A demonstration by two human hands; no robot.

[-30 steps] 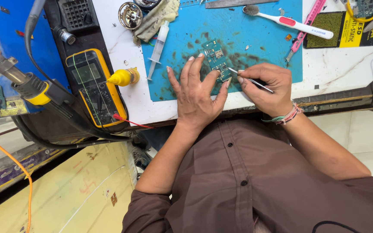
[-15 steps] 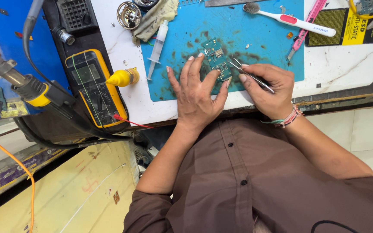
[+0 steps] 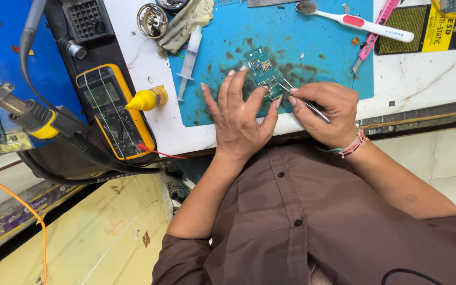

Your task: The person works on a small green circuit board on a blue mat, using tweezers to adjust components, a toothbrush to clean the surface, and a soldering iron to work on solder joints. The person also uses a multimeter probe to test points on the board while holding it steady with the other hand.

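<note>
Fingers (image 3: pixel 238 87) of left hand (image 3: pixel 238 119) spread, pinning small green circuit board (image 3: pixel 265 79) on blue mat (image 3: pixel 312 47); right hand (image 3: pixel 325 111) pinching metal tweezers (image 3: pixel 302 100), tips now shifted down to board's lower edge vs. earlier, so work's moved there.

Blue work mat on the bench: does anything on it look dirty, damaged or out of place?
The blue work mat carries dark brown stains and smears around the green circuit board, most likely burn or flux marks. The left hand steadies the board, and the right hand holds tweezers to it. Nothing looks spilled.
</note>
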